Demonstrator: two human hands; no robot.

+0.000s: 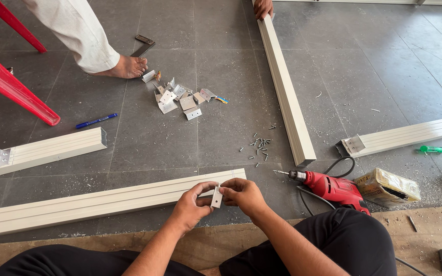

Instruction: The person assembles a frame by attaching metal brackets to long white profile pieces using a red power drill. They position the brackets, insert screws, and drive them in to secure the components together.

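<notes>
Far left: red chair legs [14,89] standing on the grey tiled floor [384,66], a co-worker's bare foot [126,67] planted just beside a dark flat tool [142,46]. Below these, a blue pen [96,121] lying near a short cream profile [42,152] carrying a metal bracket at its left end.

Centre left: a pile of loose metal corner brackets [177,98] lying scattered near that foot. A long cream profile [103,201] running across the floor directly ahead of both hands.

Centre: left hand [193,204] gripping the left edge of a small metal bracket [216,197], fingers curled around it. Right hand [242,194] pinching the same bracket from the right, thumb and fingers closed on it. Bracket being held upright between the two hands, just at the near edge of the long profile, close to its right end.

Centre right: loose screws [259,145] lying scattered on the tiles. Another cream profile [285,87] stretching away, a co-worker's hand [263,7] resting on its far end.

Right: red electric drill [328,186] lying on the floor beside the knee, cable looping behind it. A small cardboard box [389,187] sitting just beside the drill. Further profile [410,135] with a bracket at its end, and a green-handled screwdriver [438,150] lying near it.
</notes>
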